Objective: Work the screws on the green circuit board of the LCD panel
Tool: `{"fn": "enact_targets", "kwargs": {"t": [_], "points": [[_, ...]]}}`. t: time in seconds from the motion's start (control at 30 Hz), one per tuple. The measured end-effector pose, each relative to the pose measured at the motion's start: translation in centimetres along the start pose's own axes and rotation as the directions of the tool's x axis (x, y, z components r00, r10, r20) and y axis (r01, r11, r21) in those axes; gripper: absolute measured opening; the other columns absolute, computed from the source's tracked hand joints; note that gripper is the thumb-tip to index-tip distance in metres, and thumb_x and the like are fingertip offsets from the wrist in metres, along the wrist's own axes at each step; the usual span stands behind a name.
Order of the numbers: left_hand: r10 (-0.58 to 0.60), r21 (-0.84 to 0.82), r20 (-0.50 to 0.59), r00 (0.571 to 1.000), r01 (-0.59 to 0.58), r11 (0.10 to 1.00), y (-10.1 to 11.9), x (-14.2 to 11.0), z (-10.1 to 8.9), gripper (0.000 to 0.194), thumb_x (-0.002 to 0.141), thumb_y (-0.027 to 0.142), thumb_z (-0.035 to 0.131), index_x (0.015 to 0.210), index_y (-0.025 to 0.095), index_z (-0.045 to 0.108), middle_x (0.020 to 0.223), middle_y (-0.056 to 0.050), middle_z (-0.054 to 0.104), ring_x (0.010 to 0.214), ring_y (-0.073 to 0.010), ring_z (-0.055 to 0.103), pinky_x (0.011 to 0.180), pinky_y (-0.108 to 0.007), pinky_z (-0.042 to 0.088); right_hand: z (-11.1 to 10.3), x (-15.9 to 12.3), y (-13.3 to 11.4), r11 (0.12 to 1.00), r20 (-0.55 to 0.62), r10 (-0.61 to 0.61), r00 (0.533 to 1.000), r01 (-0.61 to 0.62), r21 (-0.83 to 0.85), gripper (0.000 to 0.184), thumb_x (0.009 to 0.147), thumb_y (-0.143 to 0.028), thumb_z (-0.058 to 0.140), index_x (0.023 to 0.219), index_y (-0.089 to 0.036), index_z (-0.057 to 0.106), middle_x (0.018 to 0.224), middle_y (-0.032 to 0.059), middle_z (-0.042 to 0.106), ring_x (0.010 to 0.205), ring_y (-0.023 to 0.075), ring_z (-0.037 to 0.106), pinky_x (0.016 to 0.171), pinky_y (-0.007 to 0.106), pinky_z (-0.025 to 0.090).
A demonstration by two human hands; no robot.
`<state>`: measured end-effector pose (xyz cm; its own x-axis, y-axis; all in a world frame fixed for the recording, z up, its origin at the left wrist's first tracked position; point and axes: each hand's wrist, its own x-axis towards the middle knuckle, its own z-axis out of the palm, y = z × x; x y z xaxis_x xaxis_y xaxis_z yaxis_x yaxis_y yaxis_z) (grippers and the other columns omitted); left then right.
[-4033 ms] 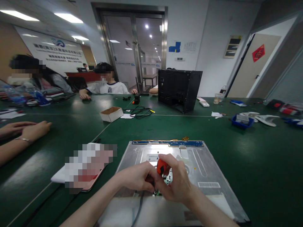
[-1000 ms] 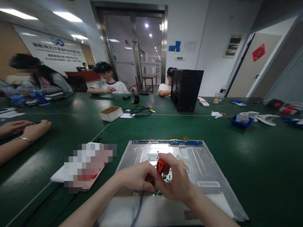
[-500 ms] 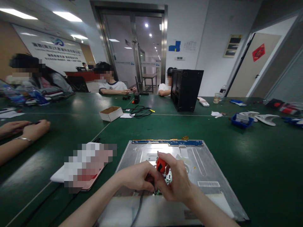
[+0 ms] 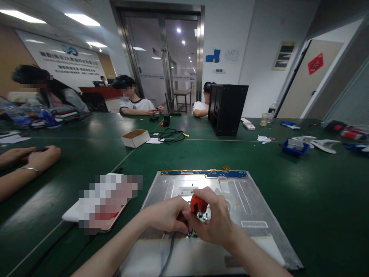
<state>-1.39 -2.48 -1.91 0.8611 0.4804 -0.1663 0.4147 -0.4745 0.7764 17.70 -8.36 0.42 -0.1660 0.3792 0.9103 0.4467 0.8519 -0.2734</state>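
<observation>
A flat metal display panel (image 4: 255, 209) lies back side up on the green table, with a blue circuit strip (image 4: 187, 174) along its far edge. My right hand (image 4: 217, 221) is closed round the orange-and-black handle of a screwdriver (image 4: 196, 204), held upright over a small green circuit board (image 4: 205, 216) at the panel's middle. Its tip is hidden behind my fingers. Close against it, my left hand (image 4: 170, 213) has its fingers curled down at the board; what they pinch is hidden. A dark cable (image 4: 170, 250) runs from beneath my left fingers toward me.
Left of the panel lies a phone (image 4: 108, 226), partly blurred out. Another person's hands (image 4: 43, 157) rest farther left. Beyond are a small open box (image 4: 135, 138), a coiled black cable (image 4: 173, 135), a black computer case (image 4: 229, 109) and a blue tray (image 4: 294, 148). Several people sit around the table.
The screwdriver's handle has turned slightly and my right fingers have shifted a little on it. My left hand and the panel stay in place.
</observation>
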Motion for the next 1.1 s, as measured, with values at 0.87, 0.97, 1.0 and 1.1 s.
{"fn": "enact_targets", "kwargs": {"t": [0.87, 0.97, 1.0, 1.1], "points": [[0.012, -0.017, -0.014, 1.000, -0.012, 1.000, 0.5, 0.0, 0.1, 0.013, 0.077, 0.018, 0.071, 0.090, 0.016, 0.073, 0.074, 0.000, 0.062, 0.066, -0.0152, 0.054, 0.060, -0.024, 0.046, -0.1, 0.2, -0.2, 1.000, 0.016, -0.002, 1.000, 0.002, -0.008, 0.025, 0.101, -0.029, 0.045, 0.124, -0.020, 0.047, 0.073, -0.0004, 0.061, 0.052, 0.0146, 0.055, 0.043, 0.026, 0.041], [-0.009, -0.012, -0.013, 1.000, 0.008, 1.000, 0.9, 0.0, 0.0, 0.014, 0.075, 0.018, 0.071, 0.089, 0.016, 0.073, 0.071, 0.002, 0.059, 0.062, -0.0137, 0.051, 0.057, -0.023, 0.042, -0.4, 0.2, -0.1, 1.000, 0.047, -0.006, 0.999, 0.005, 0.030, 0.033, 0.097, -0.027, 0.045, 0.129, -0.018, 0.045, 0.078, 0.0020, 0.063, 0.055, 0.0152, 0.057, 0.045, 0.026, 0.044], [-0.014, -0.006, -0.019, 1.000, 0.014, 1.000, 1.0, 0.0, 0.0, 0.014, 0.075, 0.018, 0.071, 0.089, 0.016, 0.073, 0.070, 0.002, 0.058, 0.061, -0.0133, 0.049, 0.056, -0.023, 0.041, -0.5, 0.2, -0.1, 0.999, 0.057, -0.010, 0.998, 0.008, 0.048, 0.036, 0.095, -0.024, 0.045, 0.131, -0.017, 0.044, 0.080, 0.0029, 0.064, 0.056, 0.0153, 0.058, 0.046, 0.027, 0.045], [-0.034, 0.008, -0.026, 0.999, 0.034, 0.999, 1.1, -0.1, -0.1, 0.013, 0.076, 0.019, 0.071, 0.088, 0.016, 0.072, 0.068, 0.003, 0.056, 0.059, -0.0127, 0.048, 0.055, -0.023, 0.038, -0.7, 0.2, -0.1, 0.995, 0.066, -0.019, 0.998, 0.012, 0.095, 0.045, 0.089, -0.019, 0.046, 0.134, -0.017, 0.043, 0.084, 0.0041, 0.065, 0.059, 0.0156, 0.059, 0.047, 0.027, 0.048]]}}
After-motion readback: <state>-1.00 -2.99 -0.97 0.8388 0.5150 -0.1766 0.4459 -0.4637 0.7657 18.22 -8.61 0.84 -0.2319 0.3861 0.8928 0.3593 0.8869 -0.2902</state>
